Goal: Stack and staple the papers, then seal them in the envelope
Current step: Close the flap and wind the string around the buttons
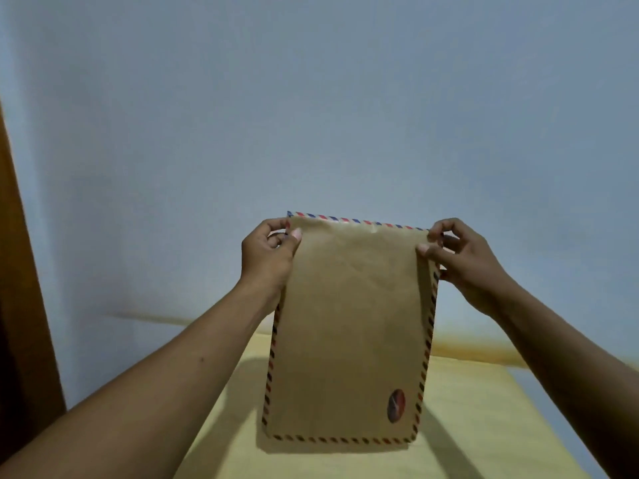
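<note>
A brown envelope (349,326) with a red and blue striped border hangs upright in front of me, above the table. A dark oval sticker sits near its lower right corner. My left hand (268,257) pinches the top left corner, thumb on the near face. At the top right corner my right hand (463,261) pinches it the same way. The striped flap edge shows along the top. No papers or stapler are in view.
A yellow table (466,426) lies below the envelope, its far edge against a pale blue wall (311,98). A brown wooden panel (20,305) runs along the left side.
</note>
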Demonstrator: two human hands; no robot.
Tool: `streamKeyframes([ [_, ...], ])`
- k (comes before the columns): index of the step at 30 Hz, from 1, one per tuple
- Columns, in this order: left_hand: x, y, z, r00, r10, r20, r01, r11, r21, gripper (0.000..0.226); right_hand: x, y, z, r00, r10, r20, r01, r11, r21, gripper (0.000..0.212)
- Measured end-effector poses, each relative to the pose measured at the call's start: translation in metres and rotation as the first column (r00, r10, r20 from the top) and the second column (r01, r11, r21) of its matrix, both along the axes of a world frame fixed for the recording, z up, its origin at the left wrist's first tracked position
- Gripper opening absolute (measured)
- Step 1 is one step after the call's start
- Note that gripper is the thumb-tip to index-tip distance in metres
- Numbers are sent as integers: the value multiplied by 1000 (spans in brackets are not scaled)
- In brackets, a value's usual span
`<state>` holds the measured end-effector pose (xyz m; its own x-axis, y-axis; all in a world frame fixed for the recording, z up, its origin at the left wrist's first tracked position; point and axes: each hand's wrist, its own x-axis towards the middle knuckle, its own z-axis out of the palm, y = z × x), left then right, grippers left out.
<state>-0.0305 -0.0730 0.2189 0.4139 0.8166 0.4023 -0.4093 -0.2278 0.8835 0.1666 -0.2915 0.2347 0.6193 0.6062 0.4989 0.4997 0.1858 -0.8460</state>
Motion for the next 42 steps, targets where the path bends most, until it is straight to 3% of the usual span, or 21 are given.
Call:
streamKeyframes([
  [4,33,-6,-13,999,-42,2,41,983,-177,14,13,-21,-28,991,-71,-111,67,997,-45,9],
  [8,72,-10,-44,986,-56,-157,28,985,-173,25,39,-32,-66,963,-238,-125,222,966,-131,7],
  [11,96,-13,-74,916,-93,-390,78,996,-53,48,63,-36,-98,910,-368,-193,328,921,-211,16],
  [13,107,-17,-97,821,-104,-562,180,980,81,63,78,-36,-118,869,-443,-220,384,885,-264,20],
  [16,116,-27,-144,699,-22,-715,350,882,314,71,98,-31,-155,846,-514,-144,444,828,-342,24],
  [19,118,-33,-194,608,56,-792,499,749,436,61,109,-22,-193,847,-532,-11,475,765,-435,26],
  [25,115,-27,-242,385,183,-905,644,649,405,53,113,-11,-249,865,-471,176,475,651,-592,26],
  [28,117,-23,-248,390,219,-894,649,623,436,55,111,-6,-257,857,-447,256,498,589,-636,25],
  [30,119,-21,-251,397,233,-888,647,615,451,56,105,0,-256,813,-415,409,573,440,-691,19],
  [32,119,-19,-253,407,255,-877,648,596,474,56,96,5,-250,752,-369,546,655,326,-681,26],
  [33,118,-18,-252,419,275,-866,646,580,497,55,89,7,-246,741,-347,575,670,323,-668,29],
  [36,118,-14,-246,533,370,-761,562,518,645,45,63,12,-237,787,-206,581,604,446,-660,38],
  [38,119,-6,-241,569,400,-718,462,567,682,47,44,15,-235,826,-83,558,525,476,-706,40],
  [40,117,9,-238,497,415,-762,432,644,632,56,31,17,-236,868,42,495,433,427,-794,46],
  [42,113,29,-235,370,431,-823,480,670,566,62,25,18,-241,877,98,470,398,399,-826,53],
])
